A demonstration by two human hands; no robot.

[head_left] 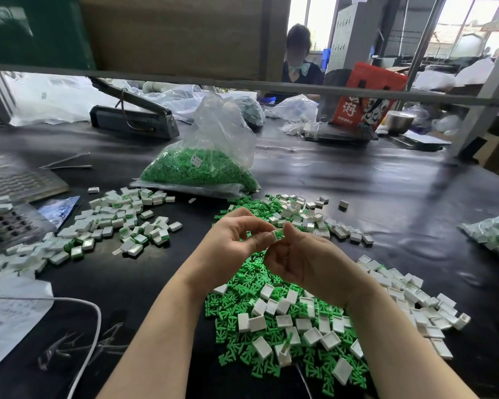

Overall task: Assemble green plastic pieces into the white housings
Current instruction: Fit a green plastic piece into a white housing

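Above glossy black table [357, 180], both hands' fingers [267, 240] pinch a boxy white housing [273, 235] with green piece [279, 234].

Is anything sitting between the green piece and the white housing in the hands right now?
Nothing visible. The left hand and right hand pinch the white housing and green piece together above the pile, the two parts touching. Fingertips hide the joint, so I cannot tell how far it is seated.

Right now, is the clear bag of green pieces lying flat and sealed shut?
No, the clear bag stands upright behind the piles with its loose top open above the green pieces inside.
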